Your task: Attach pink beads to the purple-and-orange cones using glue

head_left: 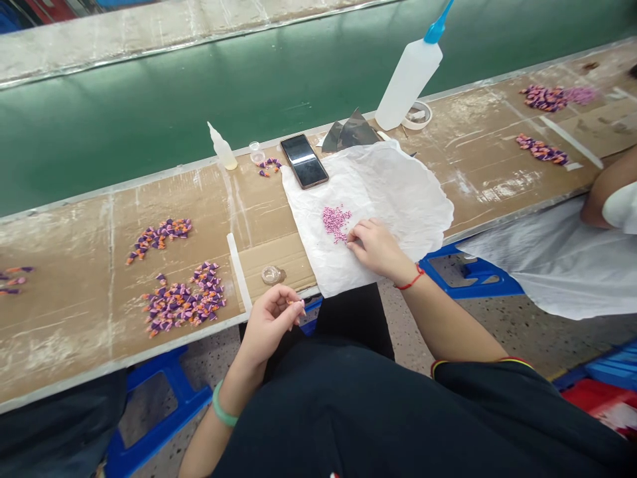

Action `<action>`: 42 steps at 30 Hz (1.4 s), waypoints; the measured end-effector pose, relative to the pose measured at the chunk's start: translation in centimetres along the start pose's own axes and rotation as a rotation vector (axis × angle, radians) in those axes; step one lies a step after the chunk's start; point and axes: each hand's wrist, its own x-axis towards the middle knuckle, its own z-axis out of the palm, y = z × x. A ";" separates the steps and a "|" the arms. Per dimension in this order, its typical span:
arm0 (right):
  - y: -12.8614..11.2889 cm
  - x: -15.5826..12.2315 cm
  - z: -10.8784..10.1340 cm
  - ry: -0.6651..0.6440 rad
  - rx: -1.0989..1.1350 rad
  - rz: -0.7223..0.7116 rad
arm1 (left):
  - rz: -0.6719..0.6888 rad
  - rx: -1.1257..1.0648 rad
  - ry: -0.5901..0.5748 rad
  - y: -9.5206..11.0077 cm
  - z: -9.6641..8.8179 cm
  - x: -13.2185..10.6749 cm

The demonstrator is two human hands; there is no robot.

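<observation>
My left hand point(273, 322) is in front of the table edge, thumb and fingers pinched on a small pink-and-orange piece point(297, 303) that is mostly covered by the fingertips. On a white cloth point(408, 192), my right hand point(373, 245) has its fingertips closed together at the edge of a heap of tiny pink beads point(335, 222). Whatever may be between those fingertips is too small to make out. To the left on the cardboard-covered table lie a large pile of purple, pink and orange pieces point(185, 302) and a smaller pile point(159, 239).
A phone point(304, 161) rests on the cloth's corner. Behind stand a small dropper bottle point(222, 147), a large blue-tipped bottle point(409, 83) and a tape roll point(417, 115). A little clear dish point(271, 275) lies near the front edge. Another person's arm point(612, 189) is at right.
</observation>
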 end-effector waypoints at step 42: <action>-10.9 -2.4 -6.4 0.060 0.345 -0.367 | 0.321 0.145 0.069 3.3 3.7 1.0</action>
